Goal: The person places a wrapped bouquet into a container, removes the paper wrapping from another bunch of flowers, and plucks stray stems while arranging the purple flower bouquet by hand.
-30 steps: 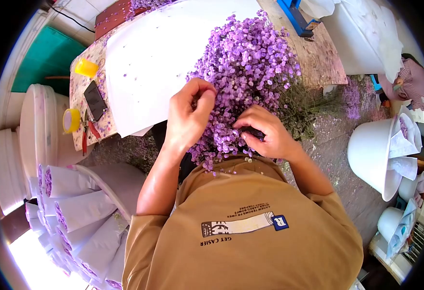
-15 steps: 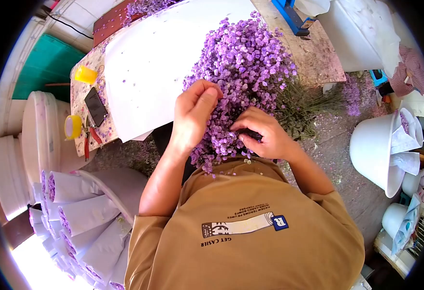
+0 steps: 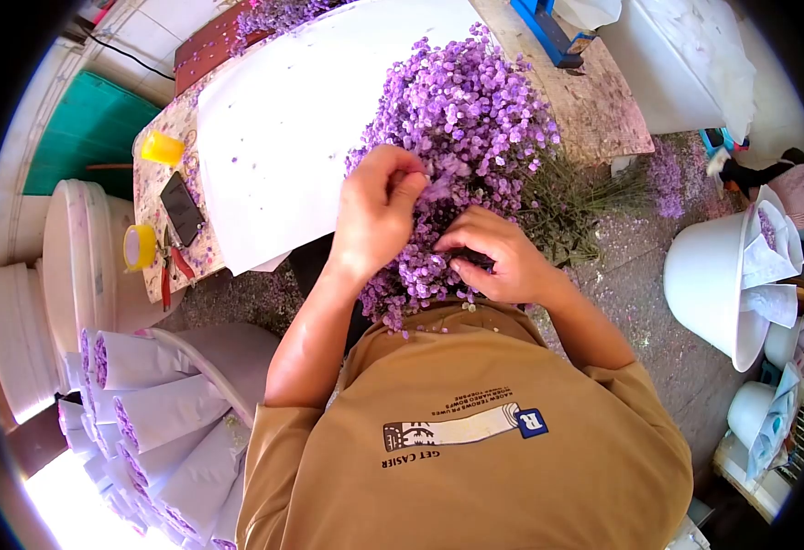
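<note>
A large bunch of small purple flowers (image 3: 470, 110) lies over the table edge and against my lap, its green stems (image 3: 571, 197) pointing right. My left hand (image 3: 376, 211) is closed in a pinch at the bunch's left side, with a purple sprig at the fingertips, partly blurred. Lower on the right, my right hand (image 3: 498, 257) curls its fingers and thumb into the blossoms, holding part of the bunch; what lies inside the grip is partly hidden.
White paper sheets (image 3: 283, 119) cover the table. At its left are yellow tape rolls (image 3: 161, 148), a phone (image 3: 182, 209) and red-handled pliers (image 3: 180, 263). Wrapped flower bundles (image 3: 168, 403) fill a tub at lower left. A white bucket (image 3: 709, 284) stands right; a blue tool (image 3: 548, 35) sits above.
My left hand has shifted slightly right, its fingertips now at a sprig in the blossoms. My right hand stays nearly in place. At far right, a dark-and-pink shape has moved.
</note>
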A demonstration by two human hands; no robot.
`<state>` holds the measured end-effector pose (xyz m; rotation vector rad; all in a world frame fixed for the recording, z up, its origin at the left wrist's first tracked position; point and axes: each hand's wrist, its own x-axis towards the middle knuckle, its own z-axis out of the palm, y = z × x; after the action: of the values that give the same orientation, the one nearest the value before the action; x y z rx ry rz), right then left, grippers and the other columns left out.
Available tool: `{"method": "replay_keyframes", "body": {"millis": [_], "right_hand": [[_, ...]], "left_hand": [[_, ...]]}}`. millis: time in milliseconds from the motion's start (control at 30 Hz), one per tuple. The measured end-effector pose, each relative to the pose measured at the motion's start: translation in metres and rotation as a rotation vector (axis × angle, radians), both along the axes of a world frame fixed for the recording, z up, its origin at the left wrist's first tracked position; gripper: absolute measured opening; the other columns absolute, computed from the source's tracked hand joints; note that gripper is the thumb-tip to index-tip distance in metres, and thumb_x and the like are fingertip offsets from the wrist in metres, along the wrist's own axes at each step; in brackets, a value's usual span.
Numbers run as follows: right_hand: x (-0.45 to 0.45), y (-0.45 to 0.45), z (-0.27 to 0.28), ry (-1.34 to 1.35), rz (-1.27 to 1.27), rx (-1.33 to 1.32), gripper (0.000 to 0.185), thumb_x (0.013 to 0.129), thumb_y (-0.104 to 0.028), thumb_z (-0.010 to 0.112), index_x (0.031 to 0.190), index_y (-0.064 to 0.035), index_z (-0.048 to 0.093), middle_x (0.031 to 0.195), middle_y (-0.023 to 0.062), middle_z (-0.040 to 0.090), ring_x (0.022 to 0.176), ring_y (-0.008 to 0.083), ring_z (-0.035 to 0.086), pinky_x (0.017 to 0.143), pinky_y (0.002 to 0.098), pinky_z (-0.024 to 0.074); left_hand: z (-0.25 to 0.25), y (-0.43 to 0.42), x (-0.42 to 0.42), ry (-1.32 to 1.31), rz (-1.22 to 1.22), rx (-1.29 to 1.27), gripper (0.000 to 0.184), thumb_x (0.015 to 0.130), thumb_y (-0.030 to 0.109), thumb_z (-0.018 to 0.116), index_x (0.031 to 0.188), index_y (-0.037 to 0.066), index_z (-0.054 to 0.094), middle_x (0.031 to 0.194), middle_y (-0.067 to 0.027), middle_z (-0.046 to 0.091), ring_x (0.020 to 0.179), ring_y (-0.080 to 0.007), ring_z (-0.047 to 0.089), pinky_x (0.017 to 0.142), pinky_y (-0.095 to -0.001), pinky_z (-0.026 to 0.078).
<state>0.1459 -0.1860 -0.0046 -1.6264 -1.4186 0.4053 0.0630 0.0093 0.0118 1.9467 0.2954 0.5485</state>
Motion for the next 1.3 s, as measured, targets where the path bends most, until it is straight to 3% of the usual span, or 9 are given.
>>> {"method": "replay_keyframes", "body": {"millis": [133, 200, 333, 433, 600, 733, 867, 1000, 1300], "right_hand": [[0.0, 0.0, -0.001, 0.004, 0.006, -0.003, 0.024, 0.078, -0.003, 0.069, 0.102, -0.0049, 0.066, 0.094, 0.0116, 0.063, 0.092, 0.0325, 0.06, 0.085, 0.0424, 0.0481], [0.0, 0.001, -0.002, -0.004, 0.01, -0.015, 0.024, 0.078, -0.003, 0.069, 0.101, -0.0047, 0.066, 0.095, 0.0116, 0.063, 0.093, 0.0323, 0.06, 0.085, 0.0424, 0.0483], [-0.002, 0.001, -0.005, -0.034, -0.006, -0.001, 0.024, 0.077, -0.003, 0.07, 0.1, -0.0043, 0.066, 0.096, 0.0121, 0.063, 0.093, 0.033, 0.06, 0.085, 0.0428, 0.0484], [-0.003, 0.0, -0.005, -0.058, -0.049, 0.05, 0.024, 0.076, -0.003, 0.071, 0.099, -0.0041, 0.066, 0.097, 0.0128, 0.063, 0.093, 0.0341, 0.06, 0.085, 0.0437, 0.0485], [-0.002, -0.002, -0.002, -0.019, -0.013, -0.013, 0.023, 0.076, -0.004, 0.071, 0.099, -0.0039, 0.066, 0.098, 0.0133, 0.063, 0.094, 0.035, 0.059, 0.084, 0.0447, 0.0487], [-0.002, -0.002, -0.003, 0.0, 0.002, -0.014, 0.023, 0.077, -0.005, 0.07, 0.1, -0.0038, 0.066, 0.099, 0.0131, 0.063, 0.095, 0.0347, 0.059, 0.084, 0.045, 0.0487], [-0.005, 0.001, -0.005, -0.042, -0.028, 0.04, 0.024, 0.077, -0.005, 0.07, 0.1, -0.0039, 0.066, 0.099, 0.0134, 0.063, 0.095, 0.0355, 0.059, 0.086, 0.0462, 0.0487], [-0.002, -0.001, -0.003, -0.085, -0.031, 0.046, 0.026, 0.077, -0.005, 0.071, 0.103, -0.0037, 0.066, 0.103, 0.0139, 0.063, 0.097, 0.0358, 0.06, 0.087, 0.0459, 0.0495], [0.032, -0.002, 0.011, -0.166, -0.43, 0.134, 0.017, 0.081, 0.001, 0.072, 0.097, -0.0004, 0.069, 0.09, 0.014, 0.067, 0.08, 0.0319, 0.066, 0.07, 0.0385, 0.0532]], "left_hand": [[0.028, 0.011, -0.014, -0.059, -0.165, -1.149, 0.009, 0.098, 0.014, 0.058, 0.097, 0.005, 0.059, 0.078, 0.0003, 0.056, 0.062, -0.0071, 0.044, 0.051, -0.0213, 0.031], [0.031, 0.01, -0.016, -0.07, -0.254, -1.135, 0.016, 0.099, 0.02, 0.059, 0.093, 0.006, 0.057, 0.079, 0.0007, 0.057, 0.062, -0.0052, 0.042, 0.05, -0.0213, 0.029], [0.033, -0.012, -0.01, 0.202, -0.219, -0.139, 0.014, 0.089, 0.005, 0.072, 0.102, 0.003, 0.066, 0.081, -0.0027, 0.064, 0.067, -0.0123, 0.058, 0.059, -0.0274, 0.047], [0.011, -0.024, 0.0, -0.041, -0.145, 0.521, 0.015, 0.082, 0.006, 0.074, 0.096, 0.006, 0.07, 0.084, -0.0104, 0.065, 0.07, -0.0283, 0.064, 0.062, -0.0369, 0.052], [0.011, -0.023, 0.001, -0.038, -0.085, 0.639, 0.007, 0.087, 0.005, 0.07, 0.094, 0.004, 0.067, 0.083, -0.0087, 0.065, 0.07, -0.0246, 0.065, 0.063, -0.0367, 0.052], [0.026, -0.01, -0.007, 0.131, -0.103, -0.379, 0.017, 0.102, 0.016, 0.06, 0.1, 0.0, 0.064, 0.079, -0.0041, 0.062, 0.074, -0.0091, 0.053, 0.067, -0.0272, 0.046], [0.042, -0.025, 0.01, 0.118, -0.121, 0.078, 0.02, 0.095, 0.016, 0.067, 0.106, 0.0, 0.066, 0.072, 0.0007, 0.051, 0.064, -0.009, 0.047, 0.057, -0.0264, 0.041], [0.028, -0.036, 0.023, 0.103, 0.033, 0.576, 0.012, 0.087, 0.016, 0.069, 0.089, 0.005, 0.065, 0.089, -0.0125, 0.063, 0.071, -0.0341, 0.066, 0.061, -0.0459, 0.052], [0.005, -0.045, -0.006, -0.189, 0.014, 0.637, 0.014, 0.078, 0.002, 0.076, 0.09, 0.005, 0.069, 0.078, -0.0076, 0.058, 0.063, -0.0272, 0.061, 0.053, -0.0377, 0.049]]}}
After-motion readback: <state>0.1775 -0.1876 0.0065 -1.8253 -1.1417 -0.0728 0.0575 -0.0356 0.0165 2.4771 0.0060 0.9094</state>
